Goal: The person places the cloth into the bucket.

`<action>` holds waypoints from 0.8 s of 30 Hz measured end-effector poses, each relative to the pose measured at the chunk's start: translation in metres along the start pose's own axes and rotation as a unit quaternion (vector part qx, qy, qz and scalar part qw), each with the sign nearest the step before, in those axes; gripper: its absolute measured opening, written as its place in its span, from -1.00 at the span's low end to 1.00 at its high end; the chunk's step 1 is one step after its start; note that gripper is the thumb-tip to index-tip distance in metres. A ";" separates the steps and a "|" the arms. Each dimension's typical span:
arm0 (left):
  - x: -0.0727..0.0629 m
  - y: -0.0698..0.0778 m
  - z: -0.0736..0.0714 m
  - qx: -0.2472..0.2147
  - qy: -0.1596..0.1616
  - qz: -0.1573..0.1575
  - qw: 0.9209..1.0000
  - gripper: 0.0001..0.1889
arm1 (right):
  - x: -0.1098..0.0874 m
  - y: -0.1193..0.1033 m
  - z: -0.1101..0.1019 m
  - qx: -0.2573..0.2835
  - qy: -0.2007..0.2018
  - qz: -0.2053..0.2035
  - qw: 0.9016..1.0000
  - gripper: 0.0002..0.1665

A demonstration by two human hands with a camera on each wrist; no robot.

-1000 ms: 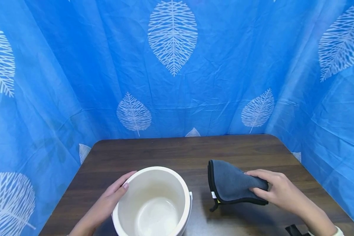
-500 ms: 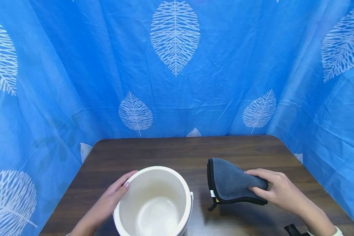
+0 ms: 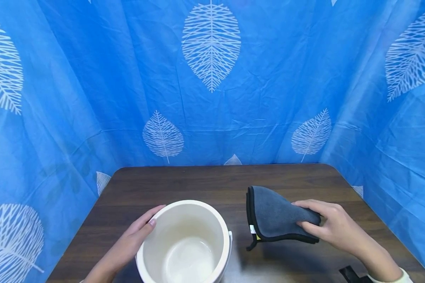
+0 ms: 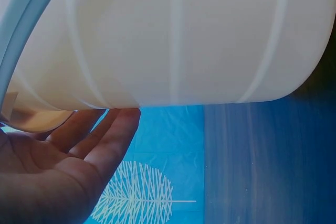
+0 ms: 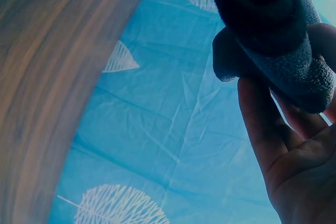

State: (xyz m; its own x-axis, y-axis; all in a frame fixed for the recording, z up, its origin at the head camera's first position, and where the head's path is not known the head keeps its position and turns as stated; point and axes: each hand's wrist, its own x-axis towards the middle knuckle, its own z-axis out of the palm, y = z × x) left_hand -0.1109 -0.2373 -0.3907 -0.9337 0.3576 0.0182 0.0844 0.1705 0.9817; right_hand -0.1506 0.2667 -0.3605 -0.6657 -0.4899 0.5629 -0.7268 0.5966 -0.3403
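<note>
A cream-white bucket (image 3: pixel 217 259) stands upright at the front of the table, its inside showing nothing but the pale bottom. My left hand (image 3: pixel 129 239) holds it at the left side, thumb at the rim and fingers along the outer wall. In the left wrist view the fingertips (image 4: pixel 128 119) meet the wall of the bucket (image 4: pixel 220 35). My right hand (image 3: pixel 334 226) pinches a folded dark grey cloth (image 3: pixel 274 214) with black edging, a white label and a small loop. The cloth is raised over the table to the right of the bucket, its shadow below.
The dark wood table (image 3: pixel 184 182) has a blue curtain (image 3: pixel 212 118) with white leaf prints around its back and sides. A grey-blue bucket handle (image 4: pixel 26 30) hangs along the wall. A black strap (image 3: pixel 350 274) shows near my right wrist.
My right hand has lifted the cloth slightly and shifted it a little left. My left hand and the bucket stay nearly where they were; the head view has moved slightly.
</note>
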 end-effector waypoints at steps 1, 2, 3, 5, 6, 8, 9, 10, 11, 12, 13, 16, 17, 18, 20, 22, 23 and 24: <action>0.000 0.000 0.000 0.000 0.001 -0.001 1.000 -0.41 | 0.001 -0.001 0.000 0.000 0.000 0.001 1.000 -0.32; 0.000 0.000 0.000 0.000 0.002 -0.002 1.000 -0.41 | 0.002 -0.001 -0.001 0.001 -0.001 -0.001 1.000 -0.31; 0.000 0.000 0.000 0.001 0.004 -0.003 1.000 -0.41 | 0.003 -0.002 -0.001 0.003 -0.002 -0.001 1.000 -0.31; 0.000 0.001 0.000 0.001 0.005 -0.006 1.000 -0.41 | 0.005 -0.003 -0.002 0.005 -0.002 -0.006 1.000 -0.31; 0.000 0.001 0.000 0.000 0.006 -0.006 1.000 -0.41 | 0.006 -0.003 -0.003 0.007 -0.003 -0.008 1.000 -0.31; 0.000 0.000 0.001 0.000 0.004 -0.008 1.000 -0.41 | 0.007 -0.004 -0.003 0.008 -0.002 -0.012 1.000 -0.31; -0.001 0.000 0.001 -0.001 0.004 -0.007 1.000 -0.41 | 0.008 -0.005 -0.004 0.007 -0.001 -0.014 1.000 -0.31; -0.001 0.000 0.001 -0.001 0.004 -0.007 1.000 -0.41 | 0.009 -0.005 -0.004 0.004 0.001 -0.016 1.000 -0.30; -0.001 0.000 0.001 -0.002 0.003 -0.007 1.000 -0.41 | 0.010 -0.006 -0.004 0.002 0.003 -0.019 1.000 -0.30; -0.001 0.000 0.000 -0.002 0.002 -0.005 1.000 -0.41 | 0.011 -0.006 -0.005 0.002 0.004 -0.021 1.000 -0.29; -0.001 0.000 0.000 -0.003 0.001 -0.004 1.000 -0.41 | 0.011 -0.007 -0.005 0.001 0.005 -0.023 1.000 -0.28; -0.001 0.000 0.000 0.000 -0.001 0.003 1.000 -0.42 | 0.013 -0.008 -0.006 0.003 0.008 -0.029 1.000 -0.27; -0.001 0.000 0.000 0.001 -0.001 0.005 1.000 -0.42 | 0.014 -0.009 -0.006 0.004 0.009 -0.029 1.000 -0.27; -0.001 0.000 0.000 0.002 -0.001 0.006 1.000 -0.42 | 0.014 -0.009 -0.006 0.005 0.011 -0.029 0.999 -0.27; -0.001 0.000 0.000 0.003 -0.001 0.006 1.000 -0.42 | 0.015 -0.010 -0.006 0.004 0.016 -0.030 0.999 -0.27; -0.001 0.001 0.000 0.003 0.000 0.003 1.000 -0.42 | 0.016 -0.011 -0.006 0.003 0.019 -0.030 0.999 -0.27; -0.001 0.001 0.000 0.003 0.001 0.002 1.000 -0.42 | 0.017 -0.012 -0.006 0.003 0.018 -0.029 0.999 -0.27; -0.001 0.001 0.000 0.002 0.002 0.000 1.000 -0.41 | 0.017 -0.012 -0.006 0.004 0.017 -0.027 0.999 -0.27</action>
State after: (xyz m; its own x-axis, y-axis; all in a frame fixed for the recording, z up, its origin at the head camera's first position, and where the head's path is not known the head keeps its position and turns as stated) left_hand -0.1101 -0.2371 -0.3894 -0.9350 0.3541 0.0187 0.0857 0.1745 0.9809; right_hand -0.1523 0.2546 -0.3421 -0.6194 -0.4988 0.6063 -0.7627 0.5653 -0.3141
